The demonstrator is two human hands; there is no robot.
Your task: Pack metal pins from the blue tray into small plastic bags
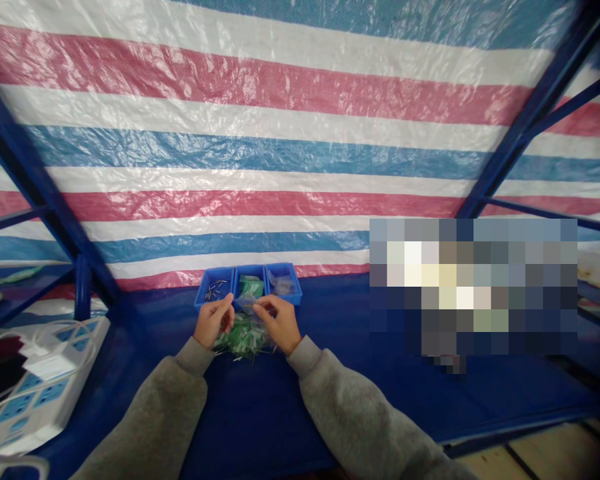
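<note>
From where I'm watching through the head camera, the work sits low and centre in the frame. My left hand (pixel 213 321) and right hand (pixel 279 325) are both bare and close together, their fingertips meeting over a small clear plastic bag (pixel 246 304). Both look pinched closed on that bag, though it is small and thin, so I can't make out the exact hold.

The bag is just above a loose heap of green-and-clear slivers (pixel 245 337), which lies on the blue work surface (pixel 280 420) directly under my hands. The heap is a tangle of thin pieces with pale, pin-like ends poking out at its edges; I can't identify them more closely at this size.

Just beyond the hands, a blue three-compartment tray (pixel 220 272) stands against the back of the surface. Its left compartment holds a scatter of small metal pins (pixel 215 291), the middle one holds green packets (pixel 251 287), and the right one holds clear bags (pixel 281 283).

Grey sleeves (pixel 155 413) cover both forearms, reaching in from the bottom of the frame. At lower left, a white-and-blue power strip (pixel 35 400) lies with white cables over it. A red, white and blue striped tarpaulin (pixel 230 153) fills the upper frame, held by a blue steel frame (pixel 30 173). A pixelated patch (pixel 473 287) hides the right side.
</note>
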